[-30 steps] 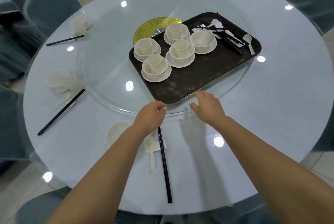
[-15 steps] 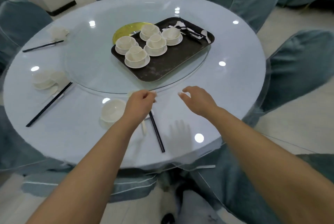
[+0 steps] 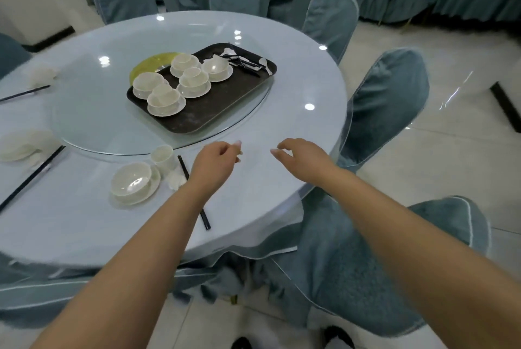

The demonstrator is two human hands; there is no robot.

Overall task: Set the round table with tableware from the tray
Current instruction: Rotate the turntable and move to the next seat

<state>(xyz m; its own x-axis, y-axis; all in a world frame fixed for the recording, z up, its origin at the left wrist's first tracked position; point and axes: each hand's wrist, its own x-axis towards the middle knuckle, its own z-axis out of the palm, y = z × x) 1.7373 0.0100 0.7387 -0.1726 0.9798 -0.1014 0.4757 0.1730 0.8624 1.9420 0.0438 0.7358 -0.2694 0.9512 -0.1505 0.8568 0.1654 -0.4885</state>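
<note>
Both hands are held over the near edge of the round worktop (image 3: pixel 296 128), and nothing is gripped by either. The left hand (image 3: pixel 215 161) is seen from the back with its fingers loosely curled inward, thumb and forefinger tips close together; whether anything is touched beneath it cannot be told. The right hand (image 3: pixel 303 159) is held just beside it, fingers relaxed and bent downward, the palm facing the cloth, with a gap between the two hands.

The dark tray (image 3: pixel 225 103) is set on the glass turntable (image 3: pixel 93 111) at the centre of the worktop, well apart from the hands. Five white bowl-and-saucer sets (image 3: pixel 166 100) are carried on its left part, and black chopsticks and white spoons (image 3: pixel 248 62) are piled at its far right corner.

Left of the left hand a place is already laid: a white bowl on a saucer (image 3: pixel 132 183), a small white cup (image 3: pixel 163 157), a white spoon (image 3: pixel 176 179) and a pair of black chopsticks (image 3: pixel 194 193), partly hidden by the left forearm. Further settings are seen blurred at the left edge, and blue-covered chairs (image 3: pixel 386 111) are ranged around the worktop
</note>
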